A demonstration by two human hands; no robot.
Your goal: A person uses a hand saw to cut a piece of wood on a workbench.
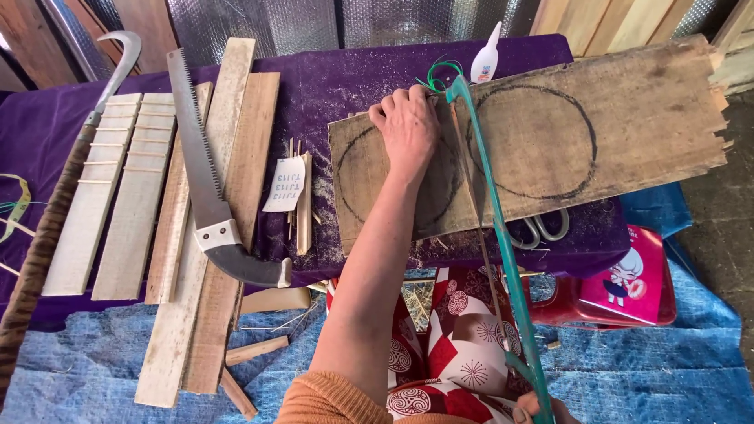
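My left hand (408, 126) presses flat on a weathered wooden board (628, 133) that lies across a purple-covered table (330, 78). Two circles are drawn in dark line on the board, one under my hand and one to its right. My right hand (534, 408), at the bottom edge, grips the near end of a teal bow saw (503, 251). The saw's frame runs from there up to the board's far edge, its thin blade lying between the two circles. Only part of my right hand shows.
Left on the table lie wooden slats (118, 188), planks, a curved pruning saw (204, 188) and a long-handled hook knife (55, 212). A glue bottle (487, 55) stands behind the board, scissors (542, 229) lie under it. A red stool (620, 290) is right, blue tarp below.
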